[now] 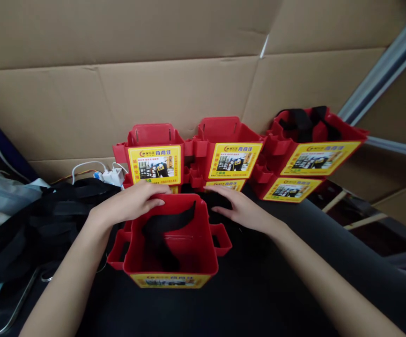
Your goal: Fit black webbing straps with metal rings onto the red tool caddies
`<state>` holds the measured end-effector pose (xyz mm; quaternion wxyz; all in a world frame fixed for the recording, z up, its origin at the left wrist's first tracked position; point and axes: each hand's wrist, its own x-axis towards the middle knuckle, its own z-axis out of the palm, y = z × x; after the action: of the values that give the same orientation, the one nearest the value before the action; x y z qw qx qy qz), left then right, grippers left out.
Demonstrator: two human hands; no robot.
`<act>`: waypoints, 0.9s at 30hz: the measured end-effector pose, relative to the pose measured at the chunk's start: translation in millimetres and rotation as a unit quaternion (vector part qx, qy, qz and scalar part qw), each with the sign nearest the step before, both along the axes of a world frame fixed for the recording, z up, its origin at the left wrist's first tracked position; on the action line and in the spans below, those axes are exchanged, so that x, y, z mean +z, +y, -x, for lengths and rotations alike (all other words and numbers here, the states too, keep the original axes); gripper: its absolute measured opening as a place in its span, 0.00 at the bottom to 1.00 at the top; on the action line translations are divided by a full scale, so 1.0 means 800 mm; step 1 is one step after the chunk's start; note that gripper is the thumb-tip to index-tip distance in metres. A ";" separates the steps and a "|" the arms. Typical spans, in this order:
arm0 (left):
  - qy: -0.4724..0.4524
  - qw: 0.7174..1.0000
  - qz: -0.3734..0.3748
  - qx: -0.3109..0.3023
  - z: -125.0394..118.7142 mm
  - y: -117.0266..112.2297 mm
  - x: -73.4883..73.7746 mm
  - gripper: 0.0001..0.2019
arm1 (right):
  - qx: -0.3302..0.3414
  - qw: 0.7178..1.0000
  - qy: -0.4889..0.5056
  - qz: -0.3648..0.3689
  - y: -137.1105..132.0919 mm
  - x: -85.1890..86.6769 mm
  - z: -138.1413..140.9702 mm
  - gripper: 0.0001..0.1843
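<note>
A red plastic tool box [170, 281] with a yellow picture label stands in front of me, its open top facing up. Inside it, a black strap [167, 222] runs from the back right corner down to the bottom. My left hand [137, 201] is closed over the box's back rim at the left, the thumb inside the wall. Just behind the right back corner is my right hand [238, 208], thumb and fingers apart. Dark material, perhaps more strap, shows between those fingers; I cannot make out whether they touch it.
Red tool boxes [236, 133] stand stacked in a row behind, the right top one with black straps [301, 124] inside. At left lie a heap of black webbing [48, 224] and a white plug [113, 177] with cables. Cardboard [174, 93] walls the back of the black table [259, 290].
</note>
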<state>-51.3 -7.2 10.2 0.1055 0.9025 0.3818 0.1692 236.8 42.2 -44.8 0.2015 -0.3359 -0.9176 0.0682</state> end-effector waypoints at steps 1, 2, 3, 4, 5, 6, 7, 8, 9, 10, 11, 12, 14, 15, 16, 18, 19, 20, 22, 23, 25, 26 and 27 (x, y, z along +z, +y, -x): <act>-0.001 1.000 0.007 -0.005 -0.001 0.000 0.001 0.09 | 0.050 0.999 0.020 -0.003 -0.001 0.005 0.010 0.26; -0.002 1.000 0.013 -0.011 -0.001 0.000 0.001 0.10 | 0.079 0.997 0.022 -0.005 0.000 0.008 0.020 0.22; -0.003 1.000 0.015 -0.014 -0.002 0.000 0.002 0.09 | 0.081 0.997 0.006 -0.005 0.004 0.006 0.026 0.18; -0.005 1.000 0.013 -0.015 -0.002 0.000 0.002 0.09 | 0.061 0.998 -0.016 -0.006 0.009 0.001 0.028 0.15; -0.008 1.000 0.008 -0.014 -0.002 0.000 0.001 0.09 | 0.028 0.999 -0.039 -0.007 0.014 -0.008 0.026 0.14; -0.009 1.000 0.002 -0.009 -0.001 0.000 0.001 0.08 | -0.008 0.998 -0.055 -0.006 0.020 -0.017 0.021 0.15; -0.007 1.000 -0.001 -0.006 -0.001 0.000 0.000 0.08 | -0.035 0.997 -0.061 -0.007 0.023 -0.025 0.013 0.16; -0.003 1.000 -0.001 -0.003 -0.001 0.000 0.000 0.08 | -0.055 0.997 -0.060 -0.009 0.025 -0.031 0.005 0.18; 0.001 1.000 0.000 -0.002 -0.001 -0.001 0.000 0.08 | -0.065 0.996 -0.056 -0.013 0.024 -0.034 -0.001 0.20; 0.004 1.000 0.002 -0.001 -0.001 -0.001 -0.001 0.09 | -0.062 0.997 -0.050 -0.016 0.021 -0.033 -0.005 0.22; 0.006 1.000 0.003 -0.001 -0.002 -0.001 -0.001 0.08 | -0.044 0.998 -0.039 -0.017 0.017 -0.029 -0.005 0.24; 0.006 1.000 0.002 0.000 -0.002 -0.001 0.000 0.08 | -0.010 1.000 -0.024 -0.016 0.014 -0.023 -0.001 0.26; 0.006 1.000 -0.002 0.003 -0.002 -0.001 0.000 0.08 | 0.062 0.998 0.013 -0.011 0.011 -0.013 0.012 0.24; 0.008 1.000 -0.003 0.003 -0.002 -0.001 0.000 0.07 | 0.078 0.997 0.027 -0.007 0.013 -0.011 0.018 0.19; 0.010 1.000 -0.002 0.003 -0.002 -0.001 0.000 0.07 | 0.076 0.996 0.036 -0.002 0.017 -0.012 0.023 0.13; 0.010 1.000 -0.001 0.005 -0.001 -0.001 0.000 0.07 | 0.039 0.998 0.040 0.005 0.026 -0.019 0.024 0.11; 0.010 1.000 0.000 0.008 -0.001 -0.002 0.000 0.08 | 0.020 0.999 0.043 0.004 0.029 -0.022 0.023 0.12; 0.011 1.000 0.001 0.011 -0.001 -0.002 0.001 0.08 | 0.013 0.999 0.051 0.004 0.030 -0.023 0.021 0.11; 0.015 1.000 0.009 0.012 -0.003 -0.004 0.002 0.09 | 0.048 0.996 0.071 0.010 0.026 -0.016 0.021 0.12; 0.018 1.000 0.016 0.008 -0.003 -0.005 0.003 0.09 | 0.082 0.993 0.076 0.022 0.021 -0.010 0.023 0.14; 0.021 0.999 0.031 0.001 -0.004 -0.005 0.003 0.09 | 0.129 0.989 0.051 0.055 0.013 0.002 0.033 0.14; 0.019 0.999 0.032 0.002 -0.004 -0.004 0.002 0.09 | 0.129 0.989 0.026 0.069 0.011 0.006 0.038 0.13; 0.015 1.000 0.026 0.008 -0.004 -0.003 0.001 0.09 | 0.111 0.991 -0.002 0.078 0.011 0.007 0.042 0.12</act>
<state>-47.9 -9.8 10.8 0.1218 0.8987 0.3949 0.1468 203.4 50.8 -39.3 0.1642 -0.2472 -0.9413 0.1607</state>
